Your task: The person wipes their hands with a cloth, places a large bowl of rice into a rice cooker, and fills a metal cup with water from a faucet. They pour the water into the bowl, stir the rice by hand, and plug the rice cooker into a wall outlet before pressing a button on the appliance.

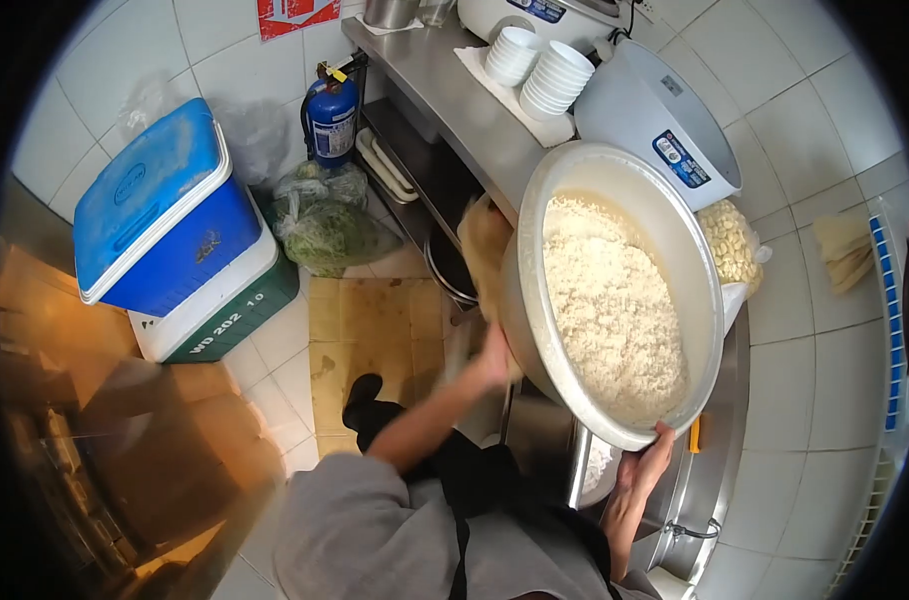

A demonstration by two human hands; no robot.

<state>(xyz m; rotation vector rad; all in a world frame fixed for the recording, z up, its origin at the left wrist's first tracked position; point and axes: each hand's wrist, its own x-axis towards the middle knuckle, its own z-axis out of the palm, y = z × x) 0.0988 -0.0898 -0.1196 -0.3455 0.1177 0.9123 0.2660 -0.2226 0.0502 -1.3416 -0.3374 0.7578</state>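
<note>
A large pale basin [535, 290] is tilted in front of me. It holds a heap of off-white, crumbly food [615, 310] that looks like rice. My right hand [653, 460] grips the basin's near rim, fingers curled over the edge. On the basin's left outer side, my left hand [495, 362] is smeared by motion. A tan cloth [483, 255] runs up from that hand along the basin wall and appears to be held in it. Below the basin, part of a metal container with white contents [597, 465] shows.
White cups [555, 80] stand in stacks on the steel counter [415, 60], near a large grey tub [655, 120]. A bag of pale pieces [728, 245] sits behind the basin. Left are stacked coolers [165, 220], a blue extinguisher [332, 120], bagged greens [330, 230] and floor cardboard [375, 320].
</note>
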